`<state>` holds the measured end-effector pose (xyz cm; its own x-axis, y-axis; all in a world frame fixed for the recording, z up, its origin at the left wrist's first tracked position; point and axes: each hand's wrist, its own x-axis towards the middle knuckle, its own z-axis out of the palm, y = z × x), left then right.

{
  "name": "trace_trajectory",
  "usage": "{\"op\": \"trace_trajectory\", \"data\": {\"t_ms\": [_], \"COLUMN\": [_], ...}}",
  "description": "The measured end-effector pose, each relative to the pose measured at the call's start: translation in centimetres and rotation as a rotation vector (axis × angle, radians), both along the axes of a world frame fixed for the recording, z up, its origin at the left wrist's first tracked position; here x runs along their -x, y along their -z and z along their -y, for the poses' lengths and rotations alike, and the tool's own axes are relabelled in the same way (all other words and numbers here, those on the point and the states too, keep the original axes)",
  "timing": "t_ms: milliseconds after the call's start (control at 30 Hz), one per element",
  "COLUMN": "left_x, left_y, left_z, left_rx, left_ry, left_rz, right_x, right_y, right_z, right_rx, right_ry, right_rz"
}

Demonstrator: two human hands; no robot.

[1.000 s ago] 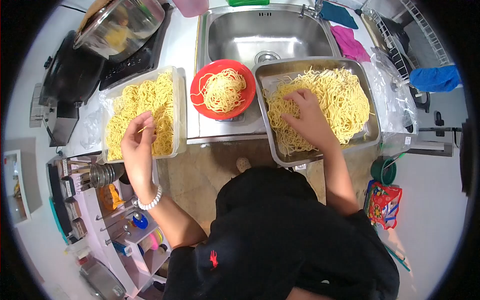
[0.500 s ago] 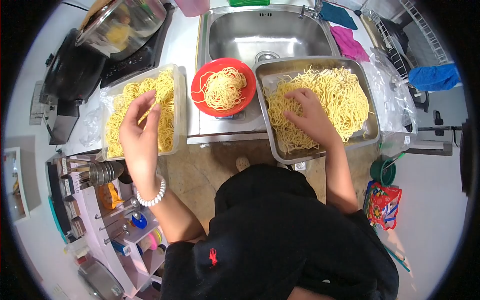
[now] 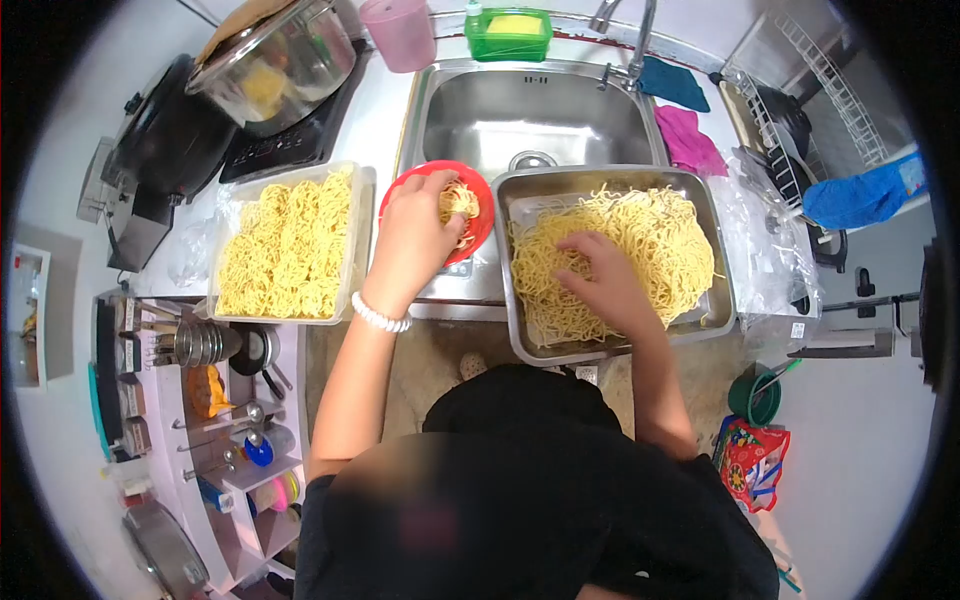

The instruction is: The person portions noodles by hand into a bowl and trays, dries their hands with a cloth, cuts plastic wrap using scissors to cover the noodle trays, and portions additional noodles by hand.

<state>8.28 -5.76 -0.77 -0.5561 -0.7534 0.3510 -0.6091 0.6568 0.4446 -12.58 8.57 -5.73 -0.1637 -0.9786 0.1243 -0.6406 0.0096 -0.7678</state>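
My left hand (image 3: 415, 232) is over the red plate (image 3: 484, 196), its fingers curved round the noodles (image 3: 458, 203) there; its fingertips touch them. On the left, a clear plastic container (image 3: 364, 235) holds yellow noodles (image 3: 290, 245) in portions. The metal tray (image 3: 722, 275) on the right holds a large loose heap of noodles (image 3: 660, 240). Over the left part of that heap rests my right hand (image 3: 605, 285), fingers bent and thumb apart, touching the strands. No noodles are visible between its fingers. The plate sits on a scale, mostly hidden.
Behind the plate and tray is a steel sink (image 3: 450, 110) with a faucet (image 3: 640, 60). A large pot (image 3: 290, 70) stands at the back left. Clear plastic bags (image 3: 775, 240) lie right of the tray. A green soap holder (image 3: 508, 45) is behind the sink.
My left hand has moved right, from over the plastic container to the noodles on the red plate. My right hand stays over the tray. The view has shifted, showing more behind the sink.
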Motion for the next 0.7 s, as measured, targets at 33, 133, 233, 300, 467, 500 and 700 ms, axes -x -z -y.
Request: {"op": "trace_trajectory", "data": {"t_ms": [33, 133, 233, 300, 467, 500, 700], "left_x": [0.5, 2.5, 4.7, 5.9, 9.0, 9.5, 11.4], "left_y": [-0.5, -1.3, -0.7, 0.2, -0.8, -1.2, -4.5], "left_z": [-0.7, -2.8, -5.0, -5.9, -8.1, -8.4, -10.0], "left_rx": [-0.034, -0.098, -0.247, -0.293, -0.510, -0.557, -0.425], "left_ry": [0.020, 0.068, 0.145, 0.220, 0.329, 0.348, 0.221], "left_rz": [-0.033, -0.121, -0.051, -0.095, -0.259, -0.283, -0.361], "right_x": [0.0, 0.0, 0.2, 1.0, 2.8, 3.3, 5.4], "right_y": [-0.1, 0.8, 0.4, -0.5, -3.8, -4.2, -7.3], "right_z": [-0.2, -0.1, -0.3, -0.7, -2.0, -2.2, -3.2], "right_rx": [-0.013, 0.115, 0.070, 0.116, 0.220, 0.245, 0.481], "right_ry": [0.028, 0.073, 0.080, 0.078, 0.128, 0.121, 0.044], "right_rz": [0.044, -0.168, -0.146, -0.045, 0.281, 0.323, 0.453]}}
